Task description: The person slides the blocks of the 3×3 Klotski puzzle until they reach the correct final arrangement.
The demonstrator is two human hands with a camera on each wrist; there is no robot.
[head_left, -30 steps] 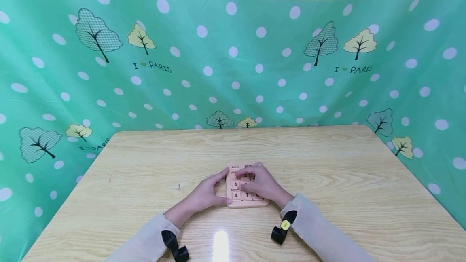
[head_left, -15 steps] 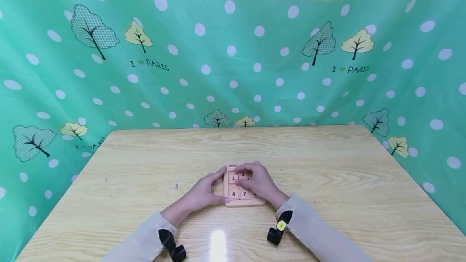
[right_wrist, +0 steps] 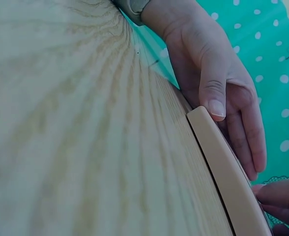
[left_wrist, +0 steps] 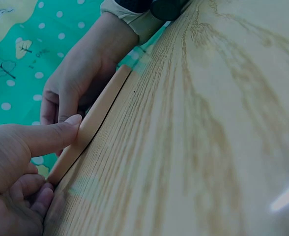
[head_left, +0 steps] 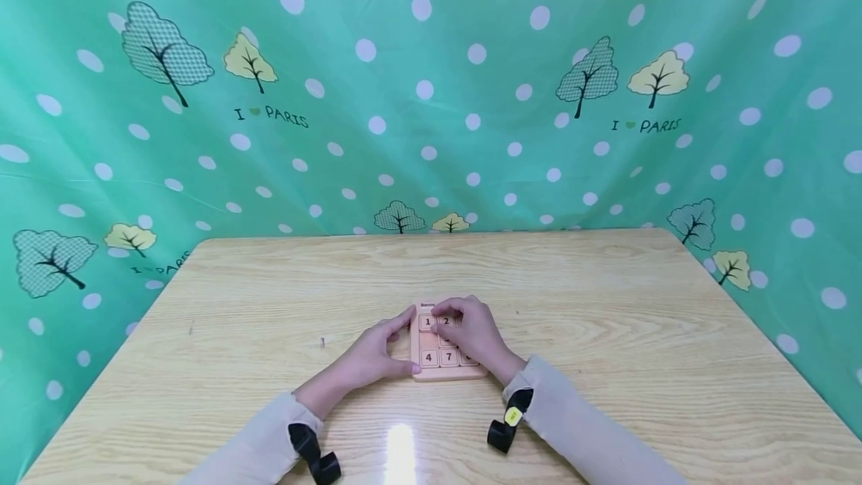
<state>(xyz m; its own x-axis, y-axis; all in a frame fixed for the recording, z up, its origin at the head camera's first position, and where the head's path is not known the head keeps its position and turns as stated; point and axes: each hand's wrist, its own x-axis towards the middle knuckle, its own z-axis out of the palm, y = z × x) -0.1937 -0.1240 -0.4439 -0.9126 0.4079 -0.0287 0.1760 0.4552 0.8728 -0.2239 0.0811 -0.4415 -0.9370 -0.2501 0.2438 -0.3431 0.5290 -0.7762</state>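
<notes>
A peach-coloured sliding number puzzle (head_left: 447,373) lies flat on the wooden table. Tile 1 (head_left: 426,322) sits in its top left corner, beside tile 2, and a bare slot shows just below tile 1. Tiles 4 and 7 stand in the bottom row; the right part is covered by the hand. My left hand (head_left: 369,354) holds the puzzle's left side, thumb at the near corner and fingers at the far one. My right hand (head_left: 474,331) reaches over the tiles, its bent index finger and thumb touching by tile 1. In the left wrist view, the left thumb (left_wrist: 53,137) rests on the frame's edge.
The wooden table (head_left: 303,275) spreads out around the puzzle, with a bright light reflection near its front. A green dotted cloth (head_left: 431,133) with printed trees hangs behind and at both sides. Each wrist carries a black strapped camera.
Tile 1 has slid up from the second row into the top left slot, leaving the gap beneath it. The right thumb and index finger moved up with it. The left hand keeps its hold.
</notes>
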